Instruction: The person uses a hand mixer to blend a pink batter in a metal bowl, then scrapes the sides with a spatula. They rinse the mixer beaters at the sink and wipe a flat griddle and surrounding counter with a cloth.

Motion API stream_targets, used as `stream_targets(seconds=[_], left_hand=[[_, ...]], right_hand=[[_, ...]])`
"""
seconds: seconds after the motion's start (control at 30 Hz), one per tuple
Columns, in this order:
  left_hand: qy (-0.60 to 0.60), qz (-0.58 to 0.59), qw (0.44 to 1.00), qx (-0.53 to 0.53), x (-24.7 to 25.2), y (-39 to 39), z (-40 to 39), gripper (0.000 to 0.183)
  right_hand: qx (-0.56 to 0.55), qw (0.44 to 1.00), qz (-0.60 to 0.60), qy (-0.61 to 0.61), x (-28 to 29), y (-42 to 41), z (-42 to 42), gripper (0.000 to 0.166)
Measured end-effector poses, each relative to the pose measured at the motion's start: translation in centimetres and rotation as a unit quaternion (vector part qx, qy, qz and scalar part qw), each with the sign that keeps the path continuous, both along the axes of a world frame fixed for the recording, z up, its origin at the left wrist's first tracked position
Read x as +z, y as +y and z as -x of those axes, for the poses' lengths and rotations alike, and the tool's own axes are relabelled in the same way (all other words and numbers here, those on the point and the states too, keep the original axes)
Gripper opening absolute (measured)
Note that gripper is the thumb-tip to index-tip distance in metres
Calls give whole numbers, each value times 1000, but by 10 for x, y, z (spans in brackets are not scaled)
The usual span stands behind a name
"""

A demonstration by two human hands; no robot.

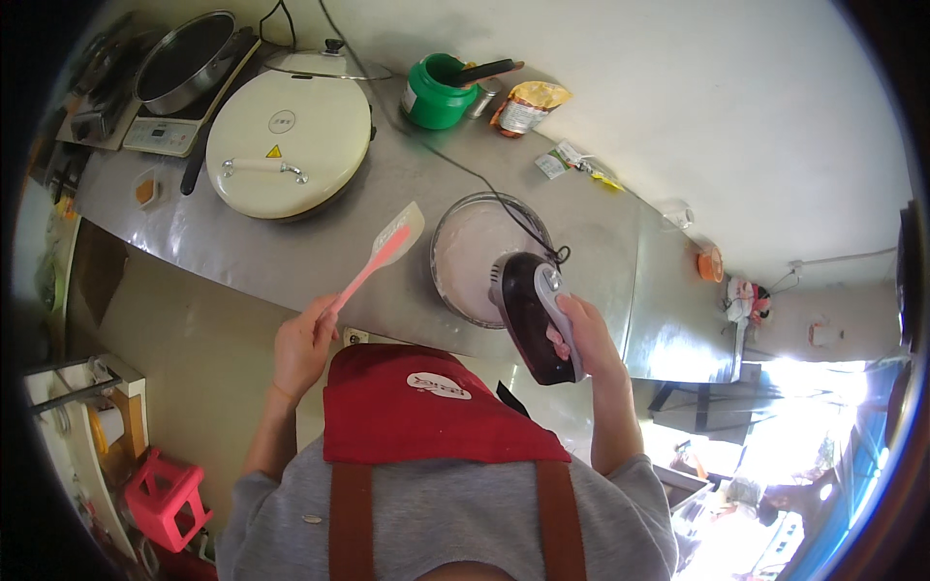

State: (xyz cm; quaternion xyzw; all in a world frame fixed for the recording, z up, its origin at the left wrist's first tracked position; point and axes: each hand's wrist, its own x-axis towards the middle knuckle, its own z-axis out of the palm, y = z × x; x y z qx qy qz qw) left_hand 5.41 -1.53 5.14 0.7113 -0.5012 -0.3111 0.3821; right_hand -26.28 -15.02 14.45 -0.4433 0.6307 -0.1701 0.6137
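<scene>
My left hand (304, 348) grips the handle of a pink silicone spatula (392, 243), its pale blade pointing up and away from me over the steel counter. In my right hand (590, 330) is a dark electric hand mixer (529, 319) with a grey handle. The mixer's front end is over the near right part of a large bowl (434, 269) that holds a pale, creamy mixture (472, 240). The beaters are hidden beneath the mixer body, so I cannot tell whether they turn. A black cord (501, 203) runs from the mixer across the bowl towards the wall.
On the stainless steel counter (407, 167) stand a round cream electric griddle (290, 131), an induction cooker (163, 134) with a pan (185, 62), a green tub (436, 94) and a yellow pouch (530, 105). A pink stool (167, 501) is on the floor to the left.
</scene>
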Motion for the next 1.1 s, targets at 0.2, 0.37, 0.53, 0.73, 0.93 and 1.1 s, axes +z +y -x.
stream_targets(seconds=[0.2,0.37,0.53,0.73,0.93,1.1], left_hand=[[-6,29,998,-52,1,-16,-22,21],[-7,14,996,-88,4,-26,-37,19],[5,10,994,-107,-3,-29,-49,20],[-14,8,995,-94,-20,-26,-66,20],[-33,9,995,-97,-12,-23,-69,20],[-31,5,996,-86,1,-15,-52,20]], right_hand=[[-111,987,47,-105,-26,-26,-30,30],[-169,973,74,-136,-33,-35,-54,28],[-91,993,33,-64,-22,-18,-52,28],[-50,998,-24,17,6,8,-51,30],[-109,993,33,-41,-18,-20,-50,32],[-177,979,50,-84,-32,-62,-33,31]])
